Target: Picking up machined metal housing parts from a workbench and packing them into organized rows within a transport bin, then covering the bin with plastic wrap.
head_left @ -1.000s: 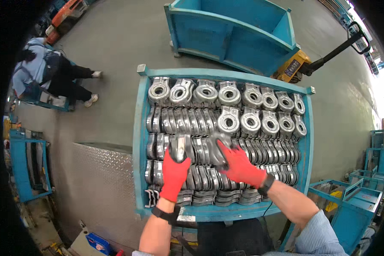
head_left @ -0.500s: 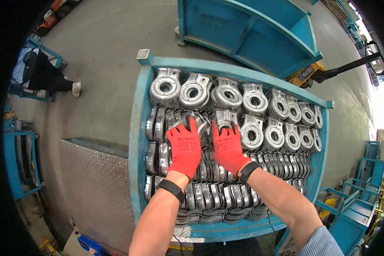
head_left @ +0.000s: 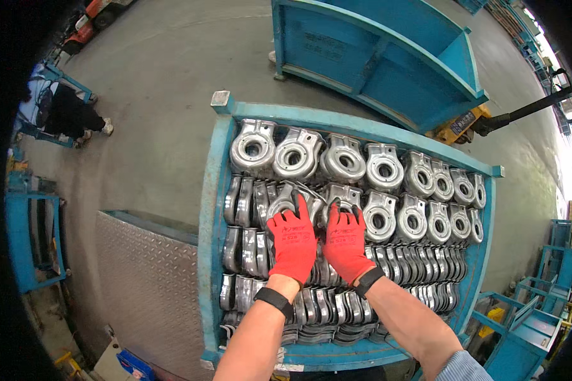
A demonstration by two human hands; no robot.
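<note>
A blue steel crate point(head_left: 211, 216) holds rows of shiny metal ring castings point(head_left: 384, 167), some lying flat and others standing on edge point(head_left: 419, 260). My left hand point(head_left: 292, 242), in a red glove, lies over a tilted casting point(head_left: 281, 200) in the second row and grips its lower part. Beside it, my right hand point(head_left: 344, 241), also in a red glove, grips the neighbouring flat casting point(head_left: 342, 192). The two hands nearly touch. Both forearms come in from the lower edge.
A second blue bin point(head_left: 375, 57) stands beyond the crate, with a yellow pallet jack point(head_left: 462, 125) at its right. A diamond-plate sheet point(head_left: 146, 279) lies left of the crate. A person point(head_left: 67, 113) is at the far left. Blue racks point(head_left: 527, 305) stand at the right.
Both hands carried castings from the middle of the crate up to the second row and set them down there. The view has shifted slightly.
</note>
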